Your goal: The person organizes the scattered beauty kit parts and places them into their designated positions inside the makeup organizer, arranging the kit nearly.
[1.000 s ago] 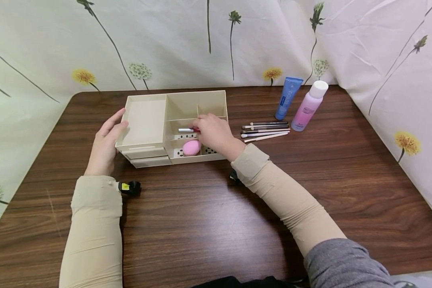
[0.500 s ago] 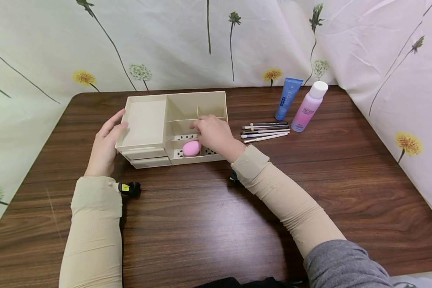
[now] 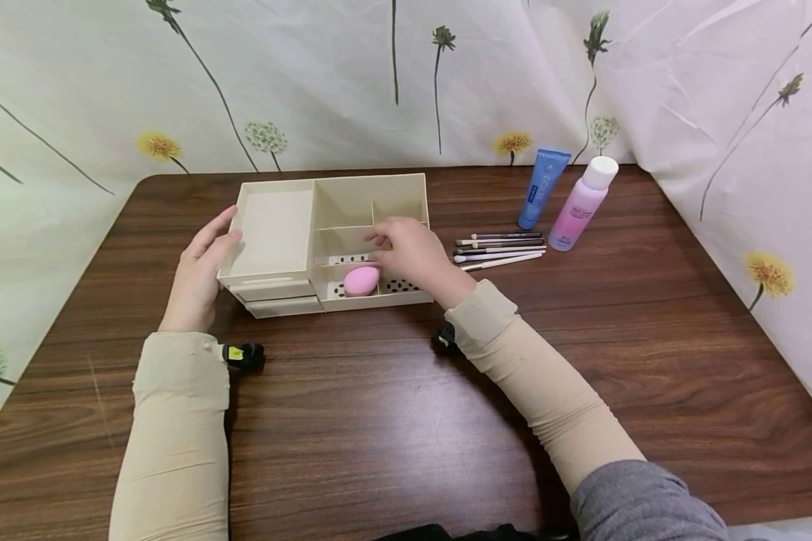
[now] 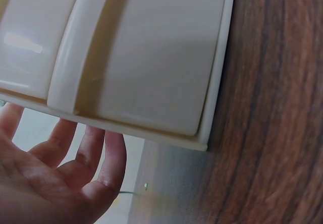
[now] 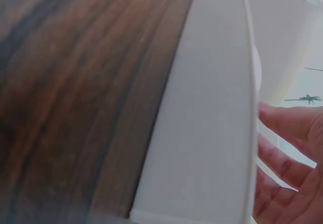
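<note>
A cream desktop organizer with two drawers at its left and open compartments at its right stands on the table. My left hand rests against its left side, thumb over the top edge; in the left wrist view the fingertips touch the side beside the drawer fronts. Over the open compartments is my right hand, fingers loosely bent with nothing seen between them. A pink makeup sponge lies in a front compartment, left of that hand. In the right wrist view the organizer's front wall partly hides the right fingers.
Several makeup brushes lie right of the organizer. Behind them stand a blue squeeze tube and a pink-purple bottle with a white cap. A flower-print cloth hangs along the table's back edge.
A slim silver-and-red tube held in my right hand a second ago is out of sight. That hand has drawn slightly right, its fingers loosened. The left hand stays in place.
</note>
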`<control>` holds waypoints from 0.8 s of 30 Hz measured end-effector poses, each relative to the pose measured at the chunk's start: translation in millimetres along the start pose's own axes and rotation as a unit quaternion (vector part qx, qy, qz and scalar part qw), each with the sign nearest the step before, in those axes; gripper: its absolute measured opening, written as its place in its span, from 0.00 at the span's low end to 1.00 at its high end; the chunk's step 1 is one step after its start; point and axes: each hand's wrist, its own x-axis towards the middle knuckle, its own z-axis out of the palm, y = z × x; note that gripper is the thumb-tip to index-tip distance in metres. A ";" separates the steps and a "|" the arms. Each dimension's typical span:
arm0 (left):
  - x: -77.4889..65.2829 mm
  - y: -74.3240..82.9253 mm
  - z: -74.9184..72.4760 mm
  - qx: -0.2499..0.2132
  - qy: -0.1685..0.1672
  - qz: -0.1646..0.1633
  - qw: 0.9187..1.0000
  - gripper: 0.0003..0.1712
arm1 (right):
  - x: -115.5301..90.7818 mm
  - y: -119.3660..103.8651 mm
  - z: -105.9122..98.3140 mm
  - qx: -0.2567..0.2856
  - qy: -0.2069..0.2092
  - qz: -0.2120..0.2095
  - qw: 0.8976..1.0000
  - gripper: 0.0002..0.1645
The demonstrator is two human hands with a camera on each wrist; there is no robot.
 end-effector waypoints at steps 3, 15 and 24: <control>0.2 -1.3 0.1 0.000 -0.001 -0.003 1.000 0.31 | -4.8 1.6 -3.3 0.040 0.014 0.004 0.999 0.17; 0.4 -4.3 -1.9 -0.014 -0.004 -0.002 1.000 0.31 | -16.9 14.7 -25.5 0.115 0.125 0.022 0.985 0.14; 0.6 -1.9 -0.4 0.007 0.005 -0.010 1.000 0.31 | -24.9 25.9 -41.3 0.141 0.187 0.008 0.972 0.14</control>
